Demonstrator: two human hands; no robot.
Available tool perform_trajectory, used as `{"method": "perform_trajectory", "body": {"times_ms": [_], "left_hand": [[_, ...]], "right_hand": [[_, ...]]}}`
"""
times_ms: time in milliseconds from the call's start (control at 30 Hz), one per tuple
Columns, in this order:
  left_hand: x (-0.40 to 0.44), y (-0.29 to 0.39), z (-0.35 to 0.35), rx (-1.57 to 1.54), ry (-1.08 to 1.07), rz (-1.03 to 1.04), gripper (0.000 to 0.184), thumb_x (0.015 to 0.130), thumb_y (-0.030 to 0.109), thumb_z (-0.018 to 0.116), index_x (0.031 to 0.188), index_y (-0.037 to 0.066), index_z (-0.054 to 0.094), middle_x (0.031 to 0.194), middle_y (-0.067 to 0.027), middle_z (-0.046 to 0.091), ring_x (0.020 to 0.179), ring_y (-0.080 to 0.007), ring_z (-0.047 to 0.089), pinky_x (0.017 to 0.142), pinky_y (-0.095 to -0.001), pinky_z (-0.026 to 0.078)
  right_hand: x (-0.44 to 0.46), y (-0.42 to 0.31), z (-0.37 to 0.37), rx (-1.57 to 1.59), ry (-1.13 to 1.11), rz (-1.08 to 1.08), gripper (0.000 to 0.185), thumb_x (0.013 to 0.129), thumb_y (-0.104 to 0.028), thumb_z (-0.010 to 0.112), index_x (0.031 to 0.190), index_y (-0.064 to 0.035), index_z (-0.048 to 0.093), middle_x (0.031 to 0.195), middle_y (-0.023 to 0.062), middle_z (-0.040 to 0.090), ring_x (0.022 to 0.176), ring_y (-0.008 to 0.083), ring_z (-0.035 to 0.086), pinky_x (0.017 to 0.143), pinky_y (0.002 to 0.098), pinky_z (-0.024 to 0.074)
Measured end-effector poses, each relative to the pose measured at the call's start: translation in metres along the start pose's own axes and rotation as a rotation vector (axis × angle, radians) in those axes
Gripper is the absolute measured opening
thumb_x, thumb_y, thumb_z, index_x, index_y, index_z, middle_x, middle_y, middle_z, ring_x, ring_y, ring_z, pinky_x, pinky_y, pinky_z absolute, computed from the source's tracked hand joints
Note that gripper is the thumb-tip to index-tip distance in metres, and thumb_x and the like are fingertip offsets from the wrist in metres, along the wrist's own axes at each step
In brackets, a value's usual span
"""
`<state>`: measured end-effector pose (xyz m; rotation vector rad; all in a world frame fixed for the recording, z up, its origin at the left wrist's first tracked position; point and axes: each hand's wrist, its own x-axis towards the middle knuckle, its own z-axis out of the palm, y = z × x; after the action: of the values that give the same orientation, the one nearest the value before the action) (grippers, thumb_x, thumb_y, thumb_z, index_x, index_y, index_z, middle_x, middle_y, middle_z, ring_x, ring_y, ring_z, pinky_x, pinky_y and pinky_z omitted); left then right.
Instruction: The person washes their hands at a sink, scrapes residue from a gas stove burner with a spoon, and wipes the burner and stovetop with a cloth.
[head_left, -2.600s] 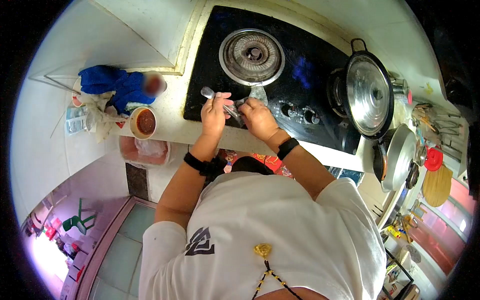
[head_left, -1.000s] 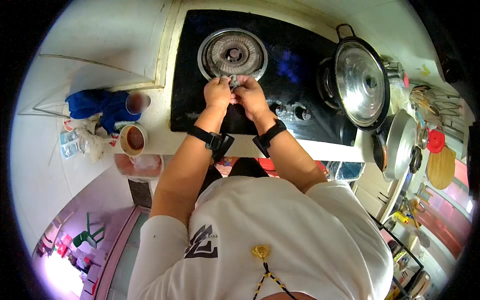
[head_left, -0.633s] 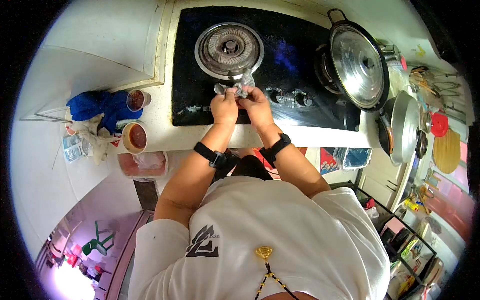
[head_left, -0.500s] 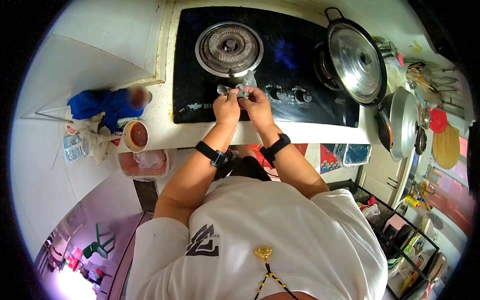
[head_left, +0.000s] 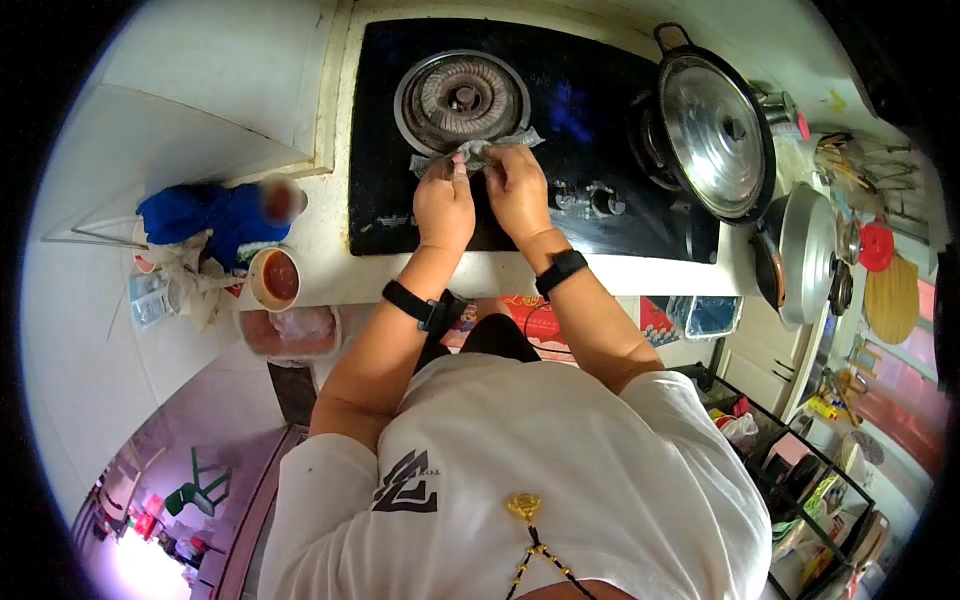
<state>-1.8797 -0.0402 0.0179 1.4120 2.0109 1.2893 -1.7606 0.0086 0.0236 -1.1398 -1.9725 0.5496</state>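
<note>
A crumpled grey cloth (head_left: 474, 150) stretches between my two hands, at the front rim of the left gas burner (head_left: 462, 97). My left hand (head_left: 445, 205) is closed on the cloth's left part, thumb pointing up. My right hand (head_left: 517, 188) grips its right part, and a loose end sticks out past the fingers. Beneath both hands lies the black glass cooktop (head_left: 620, 130). Two control knobs (head_left: 590, 200) sit just right of my right hand. The fingertips are partly hidden by the cloth and the backs of the hands.
A lidded wok (head_left: 712, 130) covers the right burner. Beyond it stands a large silver pot (head_left: 808, 255). At the counter's left are a bowl of red sauce (head_left: 278, 278) and a blue cloth (head_left: 210, 215). The pale counter edge (head_left: 330, 290) runs along the front.
Both hands have moved slightly up toward the burner. The grey cloth, bunched before with one end pointing up, now spreads sideways between them.
</note>
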Motion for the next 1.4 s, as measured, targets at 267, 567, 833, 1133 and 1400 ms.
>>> {"method": "perform_trajectory", "body": {"times_ms": [267,567,833,1133,1400], "left_hand": [[0.029,-0.017,0.009,0.324,-0.216,0.022,0.032,0.097,0.022,0.049,0.090,-0.004,0.066,0.089,-0.0228,0.066,0.087,-0.0418,0.062,0.080,-0.0488,0.049],[0.041,-0.022,0.021,-0.046,-0.204,-0.266,0.027,0.098,0.024,0.053,0.107,0.002,0.066,0.088,-0.0152,0.068,0.078,-0.0296,0.067,0.069,-0.0378,0.050],[-0.001,-0.001,-0.006,-0.350,-0.355,-0.572,0.028,0.101,0.024,0.052,0.109,0.001,0.067,0.069,-0.0063,0.067,0.061,-0.0121,0.064,0.052,-0.0256,0.044],[-0.021,-0.002,-0.018,-0.152,-0.236,-0.276,0.024,0.097,0.018,0.053,0.102,-0.001,0.068,0.084,-0.0186,0.069,0.075,-0.0352,0.066,0.071,-0.0415,0.052],[0.016,-0.015,-0.013,0.124,-0.103,0.044,0.024,0.094,0.013,0.053,0.107,-0.001,0.068,0.110,-0.0198,0.067,0.103,-0.0358,0.062,0.091,-0.0423,0.048]], "right_hand": [[0.009,0.036,0.025,-0.138,-0.181,-0.033,0.023,0.077,0.000,0.062,0.099,0.0006,0.065,0.099,0.0208,0.063,0.093,0.0423,0.060,0.083,0.0464,0.0503],[0.019,0.028,0.036,0.114,-0.202,0.320,0.027,0.074,-0.001,0.067,0.100,0.0042,0.063,0.100,0.0222,0.064,0.090,0.0373,0.066,0.081,0.0409,0.0526],[-0.022,0.029,0.007,0.353,-0.351,0.439,0.026,0.076,0.001,0.065,0.102,0.0023,0.063,0.099,0.0219,0.065,0.089,0.0347,0.066,0.077,0.0392,0.0520],[-0.007,0.004,-0.021,0.108,-0.252,0.163,0.026,0.075,0.001,0.067,0.099,-0.0014,0.061,0.098,0.0203,0.064,0.092,0.0409,0.063,0.076,0.0430,0.0524],[0.024,0.005,-0.002,-0.026,-0.228,-0.028,0.030,0.077,0.001,0.065,0.108,0.0008,0.063,0.111,0.0196,0.060,0.097,0.0398,0.061,0.084,0.0418,0.0529]]}}
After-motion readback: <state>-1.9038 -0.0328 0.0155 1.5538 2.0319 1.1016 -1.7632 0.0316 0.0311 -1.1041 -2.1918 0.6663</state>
